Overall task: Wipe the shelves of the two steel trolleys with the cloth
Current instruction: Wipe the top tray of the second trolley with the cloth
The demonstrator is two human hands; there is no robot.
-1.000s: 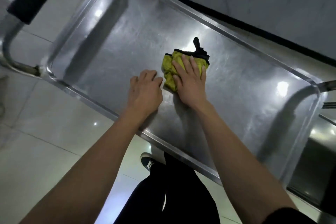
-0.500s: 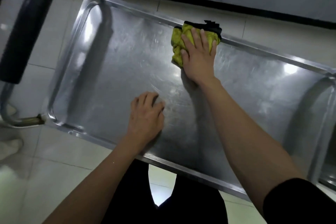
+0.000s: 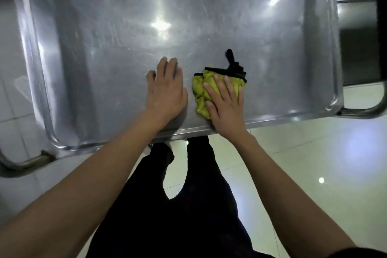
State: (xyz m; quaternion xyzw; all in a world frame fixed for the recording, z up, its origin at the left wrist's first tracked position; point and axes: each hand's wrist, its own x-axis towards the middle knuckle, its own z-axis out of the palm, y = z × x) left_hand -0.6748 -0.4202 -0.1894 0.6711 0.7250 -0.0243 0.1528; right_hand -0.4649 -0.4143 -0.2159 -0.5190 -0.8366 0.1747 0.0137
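I am wiping the top shelf (image 3: 104, 48), my right hand (image 3: 225, 103) pressing flat, fingers spread, on the cloth (image 3: 202, 92) near the front edge. My left hand (image 3: 165, 92) is resting flat beside it. Next, I think, the cloth is needing strokes toward the unwiped ends.

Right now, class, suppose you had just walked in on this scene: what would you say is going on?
A person is wiping the top shelf of a steel trolley. The right hand presses a crumpled yellow cloth with black trim flat against the shelf, close to its near edge. The left hand rests on the bare steel just beside the cloth, apparently bracing. The person stands at the trolley's long side, dark trousers visible below, on a pale tiled floor.
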